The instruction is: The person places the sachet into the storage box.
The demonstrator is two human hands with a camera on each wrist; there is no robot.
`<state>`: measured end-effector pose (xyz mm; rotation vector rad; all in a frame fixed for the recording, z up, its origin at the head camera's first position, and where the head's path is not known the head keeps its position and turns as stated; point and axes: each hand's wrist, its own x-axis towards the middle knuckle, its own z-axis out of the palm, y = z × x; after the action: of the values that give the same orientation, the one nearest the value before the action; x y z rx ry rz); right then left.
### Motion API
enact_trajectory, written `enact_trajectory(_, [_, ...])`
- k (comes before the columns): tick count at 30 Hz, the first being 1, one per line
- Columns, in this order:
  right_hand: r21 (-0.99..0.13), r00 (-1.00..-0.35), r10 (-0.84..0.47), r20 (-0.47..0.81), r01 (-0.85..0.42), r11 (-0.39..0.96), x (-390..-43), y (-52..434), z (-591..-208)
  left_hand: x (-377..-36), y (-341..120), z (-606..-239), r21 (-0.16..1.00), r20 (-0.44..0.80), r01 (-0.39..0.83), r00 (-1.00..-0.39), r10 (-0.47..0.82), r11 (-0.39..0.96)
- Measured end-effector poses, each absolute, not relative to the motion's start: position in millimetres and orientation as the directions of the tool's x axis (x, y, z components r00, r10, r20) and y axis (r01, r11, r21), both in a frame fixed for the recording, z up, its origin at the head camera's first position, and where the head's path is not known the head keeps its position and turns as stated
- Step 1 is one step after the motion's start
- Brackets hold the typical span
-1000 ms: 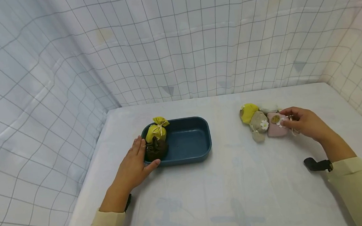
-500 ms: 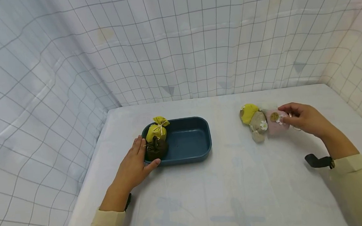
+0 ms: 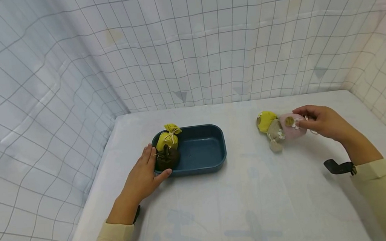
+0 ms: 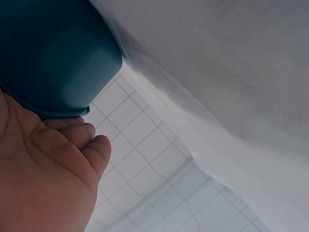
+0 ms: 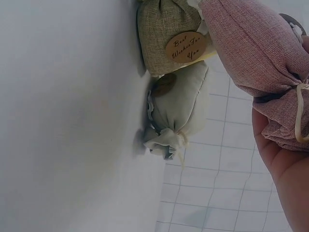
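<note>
My right hand [image 3: 325,124] pinches the gathered neck of a pink cloth drawstring pouch [image 3: 292,126], and in the right wrist view the pink pouch [image 5: 256,48] is raised off the table. Below it lie a beige pouch [image 3: 275,131] with a white flower, a yellow pouch [image 3: 266,121] and a whitish pouch [image 5: 178,101]. My left hand [image 3: 142,176] rests at the left end of a dark blue tray [image 3: 206,170], fingers straight along its rim and thumb at the front side. A yellow tied pouch [image 3: 168,140] and a dark brown one [image 3: 167,159] sit inside that end.
A white cloth [image 3: 250,199] covers the table. White curtains with a grid pattern [image 3: 208,58] hang behind it and at both sides. A black wrist strap [image 3: 339,167] is on the right arm.
My right hand has lifted the pink pouch up and slightly left from beside the beige one. The left hand and the tray have stayed put.
</note>
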<state>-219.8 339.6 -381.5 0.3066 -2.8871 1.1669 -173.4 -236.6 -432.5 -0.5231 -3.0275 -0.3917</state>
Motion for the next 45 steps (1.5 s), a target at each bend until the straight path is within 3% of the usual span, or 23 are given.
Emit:
enact_trajectory(11, [-0.682, -0.964, -0.234, 0.125, -0.255, 0.686, -228.1, 322.0, -366.8, -172.4, -236.8, -431.4, 0.243, 0.082, 0.334, -0.943, 0.324, 0.911])
enact_trajectory(28, [-0.583, -0.929, -0.354, 0.108, -0.347, 0.734, -250.1, 286.9, -340.7, -173.1, -236.3, -431.3, 0.241, 0.095, 0.338, -0.941, 0.325, 0.91])
enact_trajectory(45, [-0.575, -0.806, -0.583, 0.103, -0.526, 0.627, -272.9, 231.4, -324.1, -173.9, -236.6, -432.2, 0.239, 0.086, 0.333, -0.943, 0.322, 0.912])
